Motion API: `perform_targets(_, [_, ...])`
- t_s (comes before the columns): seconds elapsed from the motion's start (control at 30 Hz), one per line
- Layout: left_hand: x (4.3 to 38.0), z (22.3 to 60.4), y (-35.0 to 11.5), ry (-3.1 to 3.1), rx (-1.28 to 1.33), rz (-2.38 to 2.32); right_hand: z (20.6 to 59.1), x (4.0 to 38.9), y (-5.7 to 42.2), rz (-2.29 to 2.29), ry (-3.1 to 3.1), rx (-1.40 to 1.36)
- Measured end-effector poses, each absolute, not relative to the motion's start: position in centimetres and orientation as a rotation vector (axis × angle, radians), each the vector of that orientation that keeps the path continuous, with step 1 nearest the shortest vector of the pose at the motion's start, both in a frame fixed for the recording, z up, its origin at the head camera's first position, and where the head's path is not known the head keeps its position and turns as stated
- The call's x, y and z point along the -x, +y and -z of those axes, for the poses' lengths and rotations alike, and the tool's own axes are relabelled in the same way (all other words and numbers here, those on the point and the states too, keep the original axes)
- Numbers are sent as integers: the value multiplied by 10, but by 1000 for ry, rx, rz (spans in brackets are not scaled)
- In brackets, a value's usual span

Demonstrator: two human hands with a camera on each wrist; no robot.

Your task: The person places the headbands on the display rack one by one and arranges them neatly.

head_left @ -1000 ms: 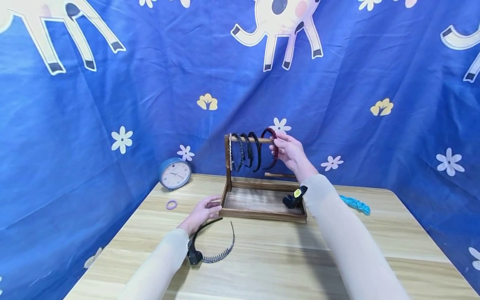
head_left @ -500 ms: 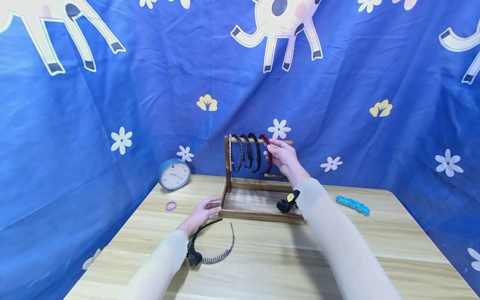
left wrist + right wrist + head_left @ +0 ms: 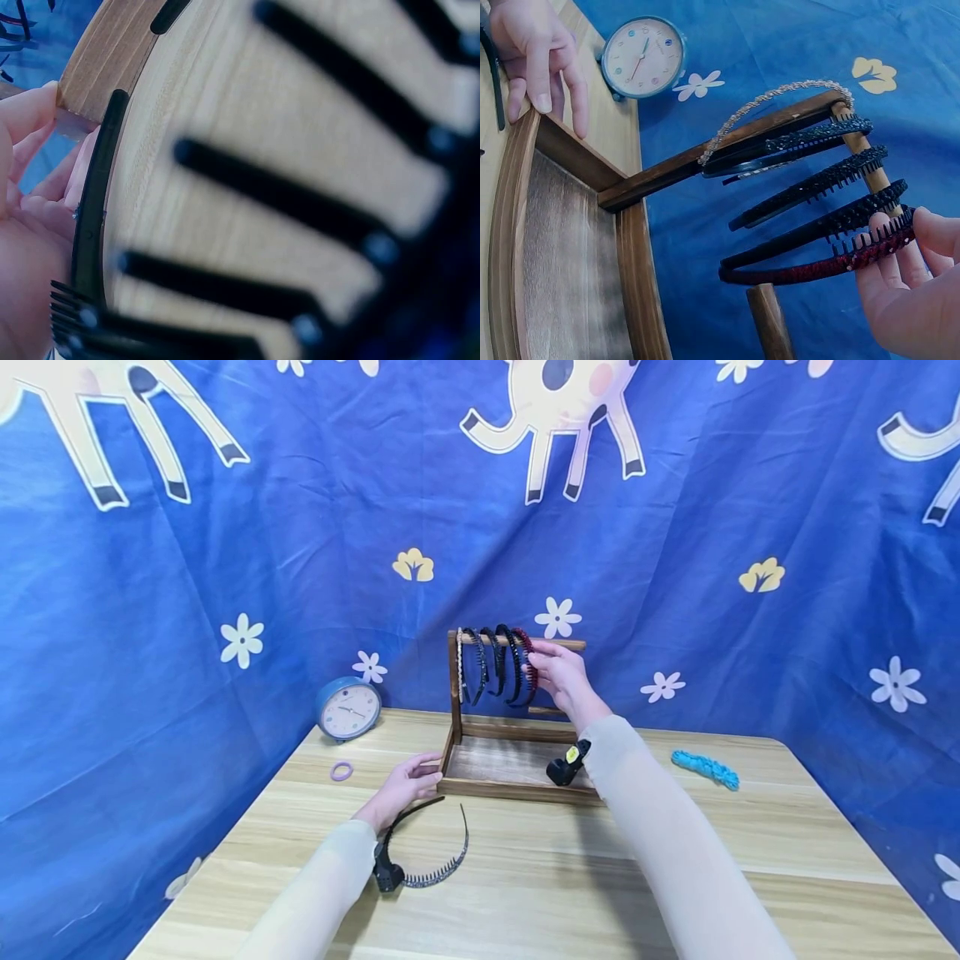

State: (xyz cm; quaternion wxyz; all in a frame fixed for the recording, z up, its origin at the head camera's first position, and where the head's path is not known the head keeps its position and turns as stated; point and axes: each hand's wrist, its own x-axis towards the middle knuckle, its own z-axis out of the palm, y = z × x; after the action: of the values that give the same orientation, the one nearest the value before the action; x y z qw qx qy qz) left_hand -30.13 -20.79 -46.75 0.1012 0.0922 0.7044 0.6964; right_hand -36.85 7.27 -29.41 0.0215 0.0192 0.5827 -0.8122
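In the head view a wooden rack (image 3: 517,791) with a tray base and an upper rod (image 3: 566,645) stands on the table. A dark red toothed headband (image 3: 810,271) hangs on the rod, and my right hand (image 3: 564,678) pinches it between thumb and fingers. Beside it hang several black headbands (image 3: 817,184) and a thin beaded headband (image 3: 769,96) at the upright. My left hand (image 3: 397,791) touches the tray's left front corner with fairly straight fingers. Close by that wrist, a black headband with glittery trim (image 3: 437,878) lies on the table.
A blue round clock (image 3: 349,708) stands at the back left, with a small purple ring (image 3: 341,771) in front. A fluffy turquoise band (image 3: 706,768) lies right of the rack. A shorter lower rod (image 3: 771,319) sticks out under the headbands. Blue patterned cloth (image 3: 315,527) hangs behind.
My right hand has moved left with the red headband, from the upper rod's free end along it to beside the nearest black headband. The left hand has stayed at the tray corner.
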Motion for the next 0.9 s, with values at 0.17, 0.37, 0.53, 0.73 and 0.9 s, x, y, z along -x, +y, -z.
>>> perform_targets(0.17, [291,453,-205,2099,-275,-2033,295,369,72,2525,1824,-60])
perform_targets(0.37, [288,449,-204,2100,-285,-2020,296,368,74,2535,1839,-72])
perform_targets(0.53, [290,452,-205,2106,-295,-2017,296,367,75,2547,1834,-73])
perform_targets(0.73, [301,466,-208,2100,-285,-2033,298,367,76,2519,1864,-75])
perform_targets(0.9, [306,475,-209,2118,-262,-2056,298,368,79,2521,1871,-58])
